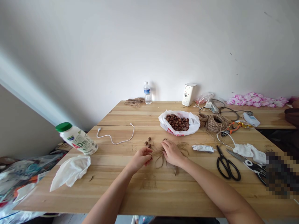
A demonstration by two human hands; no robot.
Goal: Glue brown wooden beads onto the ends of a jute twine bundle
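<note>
A small spread of thin brown twine strands lies on the wooden table, its loose ends fanning out to both sides. My right hand is laid over the strands with its fingers bent down onto them, and a small brown bit shows at its fingertips. Just to the left, my left hand is closed in a pinch beside the strand ends; what sits between its fingers is mostly hidden. Several loose brown nuts lie just beyond my left hand. Farther back, a white plastic bag stands open, full of similar nuts.
Right: black scissors, a second pair, a white packet, a twine ball, orange-handled pliers and cables. Left: a white cable, green-capped bottle and tissue. A water bottle stands near the wall.
</note>
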